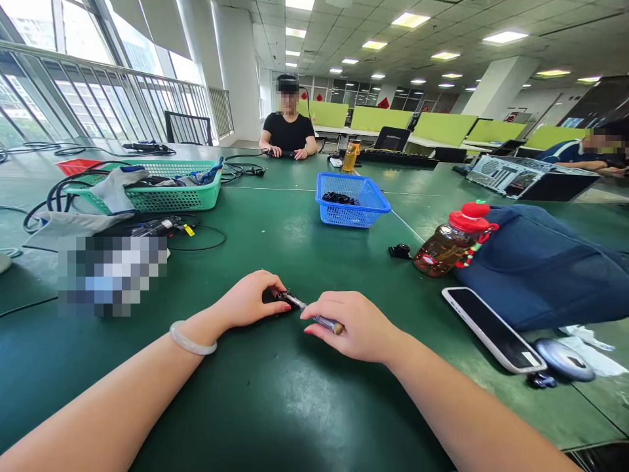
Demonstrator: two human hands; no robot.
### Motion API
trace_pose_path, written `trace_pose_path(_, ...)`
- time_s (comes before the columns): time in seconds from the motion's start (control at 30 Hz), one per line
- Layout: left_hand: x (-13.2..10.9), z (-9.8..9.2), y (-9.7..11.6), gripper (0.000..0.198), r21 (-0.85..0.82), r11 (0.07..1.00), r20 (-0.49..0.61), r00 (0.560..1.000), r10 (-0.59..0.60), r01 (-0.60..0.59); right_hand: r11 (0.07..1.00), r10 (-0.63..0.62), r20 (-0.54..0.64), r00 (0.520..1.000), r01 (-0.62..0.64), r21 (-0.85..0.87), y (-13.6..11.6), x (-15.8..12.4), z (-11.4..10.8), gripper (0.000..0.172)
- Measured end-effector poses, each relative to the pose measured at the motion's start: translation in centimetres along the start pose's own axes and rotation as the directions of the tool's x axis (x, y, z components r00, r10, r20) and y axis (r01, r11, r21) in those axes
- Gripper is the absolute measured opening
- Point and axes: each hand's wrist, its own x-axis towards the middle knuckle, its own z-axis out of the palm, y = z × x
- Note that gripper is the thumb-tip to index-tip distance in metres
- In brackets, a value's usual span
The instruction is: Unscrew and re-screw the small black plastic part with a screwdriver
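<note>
My left hand (258, 298), with a pale bangle (192, 338) at the wrist, pinches a small black part (284, 297) against the green table. Its exact kind is too small to make out. My right hand (346, 322) is closed around a slim pen-like tool (328, 323) with a silvery front and a tan rear end. The tool's front end (293, 299) reaches the black part between my left fingers. Beyond both hands stands a blue basket (351, 214) with several small black pieces (340, 198) inside.
At left are a green basket (196, 196) with gloves, a cable tangle and a blurred-out object (113, 272). On the right lie a red-lidded bottle (445, 242), a navy bag (550, 269), a phone (491, 328) and a rounded mouse-like object (565, 359). A person (289, 131) sits opposite.
</note>
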Motion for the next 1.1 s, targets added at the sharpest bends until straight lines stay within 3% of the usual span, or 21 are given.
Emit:
trace_pose_path(0.23,-0.1,0.0,-0.1,0.035,-0.006,1.000,0.007,1.000,0.003,-0.003,0.998,-0.043,-0.061,0.997,0.041,-0.044,0.1,-0.1,0.0,0.020)
trace_pose_path(0.57,-0.1,-0.2,-0.1,0.040,-0.015,1.000,0.008,1.000,0.018,-0.018,0.990,-0.080,0.091,0.993,0.090,-0.106,-0.4,-0.2,-1.3,0.025)
trace_pose_path(1.1,-0.1,-0.1,-0.1,0.037,-0.007,0.999,0.010,0.999,0.032,-0.032,0.999,-0.047,0.044,0.998,0.049,-0.022,-0.5,-0.3,-1.1,0.019)
